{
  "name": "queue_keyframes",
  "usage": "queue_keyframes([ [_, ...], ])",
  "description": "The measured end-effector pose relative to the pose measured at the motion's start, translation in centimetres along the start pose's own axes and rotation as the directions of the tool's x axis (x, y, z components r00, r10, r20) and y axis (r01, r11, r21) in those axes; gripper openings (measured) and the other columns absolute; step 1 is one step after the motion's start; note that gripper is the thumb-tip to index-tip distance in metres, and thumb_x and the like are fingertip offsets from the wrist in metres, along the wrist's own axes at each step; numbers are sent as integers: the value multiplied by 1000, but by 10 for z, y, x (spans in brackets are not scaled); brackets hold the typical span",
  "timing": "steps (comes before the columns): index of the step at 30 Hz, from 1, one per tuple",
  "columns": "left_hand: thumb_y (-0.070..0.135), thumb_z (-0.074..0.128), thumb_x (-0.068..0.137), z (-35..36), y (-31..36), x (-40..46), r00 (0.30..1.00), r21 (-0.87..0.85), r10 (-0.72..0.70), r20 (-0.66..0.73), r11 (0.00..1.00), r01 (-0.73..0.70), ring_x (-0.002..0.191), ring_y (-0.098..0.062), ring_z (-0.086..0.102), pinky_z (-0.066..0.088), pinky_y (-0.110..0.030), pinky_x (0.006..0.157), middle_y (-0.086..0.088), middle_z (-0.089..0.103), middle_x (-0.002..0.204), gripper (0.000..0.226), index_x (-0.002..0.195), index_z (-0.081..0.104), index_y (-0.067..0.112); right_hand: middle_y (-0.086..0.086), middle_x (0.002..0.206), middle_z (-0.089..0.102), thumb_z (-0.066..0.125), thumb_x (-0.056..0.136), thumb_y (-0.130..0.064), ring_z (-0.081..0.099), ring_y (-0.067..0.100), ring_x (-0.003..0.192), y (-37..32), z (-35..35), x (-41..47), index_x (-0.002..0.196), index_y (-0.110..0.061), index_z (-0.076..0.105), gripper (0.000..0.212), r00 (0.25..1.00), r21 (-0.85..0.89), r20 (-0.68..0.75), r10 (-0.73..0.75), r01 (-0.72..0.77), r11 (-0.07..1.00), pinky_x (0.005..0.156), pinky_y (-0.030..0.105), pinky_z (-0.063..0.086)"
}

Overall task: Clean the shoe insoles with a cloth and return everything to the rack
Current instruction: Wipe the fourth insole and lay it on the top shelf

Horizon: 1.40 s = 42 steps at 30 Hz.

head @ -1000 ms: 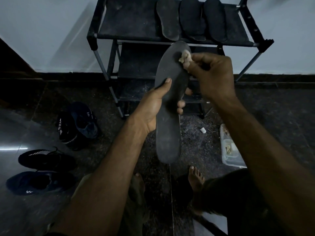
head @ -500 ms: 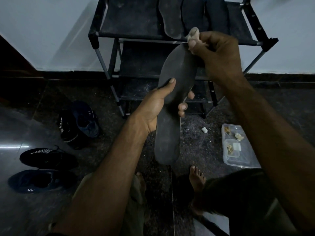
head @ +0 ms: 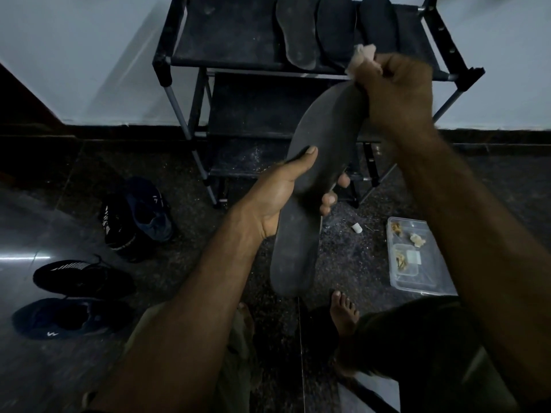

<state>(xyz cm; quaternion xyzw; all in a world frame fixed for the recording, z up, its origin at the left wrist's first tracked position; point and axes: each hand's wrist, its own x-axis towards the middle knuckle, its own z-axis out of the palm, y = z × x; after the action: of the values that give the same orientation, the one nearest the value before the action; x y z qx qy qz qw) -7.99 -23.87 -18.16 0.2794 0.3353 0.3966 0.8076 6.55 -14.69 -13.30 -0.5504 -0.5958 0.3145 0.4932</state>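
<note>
The left hand's point(head: 283, 201) grip wraps the black insole point(head: 310, 180) mid-length at frame centre; the right hand point(head: 396, 87) pinches the pale cloth point(head: 362, 55) at its upper tip. Wiping looks underway; next, likely a stroke down its length. Three insoles point(head: 334, 28) lie on the shoe rack's point(head: 226, 34) top shelf. Shoes point(head: 80, 278) and a plastic container point(head: 417, 275) sit on the speckled floor point(head: 357, 257).

Three insoles point(head: 334, 28) crowd the rack point(head: 208, 52) top's right; its left half lies open.
</note>
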Motion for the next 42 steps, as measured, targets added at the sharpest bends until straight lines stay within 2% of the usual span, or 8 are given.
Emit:
queue_keyframes([
  [4, 40, 32, 103, -4, 4, -1, 999, -69, 2, 32, 998, 0, 63, -15, 60, 53, -26, 58, -9, 67, 89, 48, 111, 59, 1, 2, 81, 72, 60, 97, -25, 66, 11, 73, -6, -7, 2, 85, -13, 65, 18, 983, 316, 133, 127, -163, 935, 66, 24, 52],
  [11, 71, 16, 94, -14, 8, 2, 995, -237, 96, 29, 968, -87, 79, -24, 65, 56, -35, 74, -15, 64, 98, 85, 119, 57, 1, 0, 86, 66, 63, 94, -26, 60, 16, 87, 9, -10, -32, 89, -17, 66, 11, 957, 439, 181, 226, -284, 852, 71, 27, 49],
  [19, 72, 12, 94, -33, 16, 7, 927, -333, 269, -260, 877, -347, 93, -30, 70, 57, -38, 87, -19, 67, 108, 92, 128, 56, -2, 1, 89, 70, 60, 95, -19, 66, 17, 83, 30, 13, -116, 100, -9, 68, 13, 918, 279, 286, 275, -355, 892, 77, 34, 58],
  [22, 71, 12, 94, -34, 19, 6, 912, -332, 275, -304, 867, -371, 94, -30, 70, 56, -37, 89, -19, 66, 109, 92, 130, 54, -2, 6, 95, 73, 64, 93, -16, 69, 24, 90, 29, 24, -123, 105, -8, 68, 15, 932, 251, 286, 223, -297, 921, 81, 36, 58],
  [28, 72, 13, 94, -35, 20, 9, 914, -331, 247, -321, 875, -353, 107, -33, 66, 48, -41, 100, -20, 64, 119, 91, 133, 53, 0, 3, 95, 74, 69, 88, -10, 71, 16, 89, 25, 36, -119, 104, -8, 69, 16, 950, 252, 218, 224, -276, 928, 77, 28, 57],
  [31, 72, 15, 94, -33, 17, 10, 921, -294, 219, -321, 902, -317, 115, -33, 63, 49, -46, 98, -19, 63, 126, 86, 127, 57, 5, 2, 95, 74, 71, 87, -10, 71, 16, 89, 26, 42, -114, 103, -9, 69, 16, 956, 262, 184, 228, -271, 926, 78, 31, 58],
  [35, 65, 22, 97, -37, 14, 14, 925, -182, 193, -328, 948, -262, 110, -29, 66, 49, -45, 99, -15, 69, 116, 77, 125, 60, 3, 2, 93, 75, 73, 85, -9, 72, 17, 88, 29, 50, -96, 98, -13, 70, 14, 966, 290, 119, 229, -254, 923, 78, 33, 58],
  [42, 31, 42, 103, -51, 48, 31, 807, 228, 465, -365, 885, -406, 100, -21, 70, 56, -40, 81, -7, 72, 110, 27, 113, 63, 16, 3, 91, 74, 73, 85, -7, 71, 13, 84, 17, 86, -18, 97, -8, 69, 13, 992, 309, 25, 123, -125, 943, 75, 26, 58],
])
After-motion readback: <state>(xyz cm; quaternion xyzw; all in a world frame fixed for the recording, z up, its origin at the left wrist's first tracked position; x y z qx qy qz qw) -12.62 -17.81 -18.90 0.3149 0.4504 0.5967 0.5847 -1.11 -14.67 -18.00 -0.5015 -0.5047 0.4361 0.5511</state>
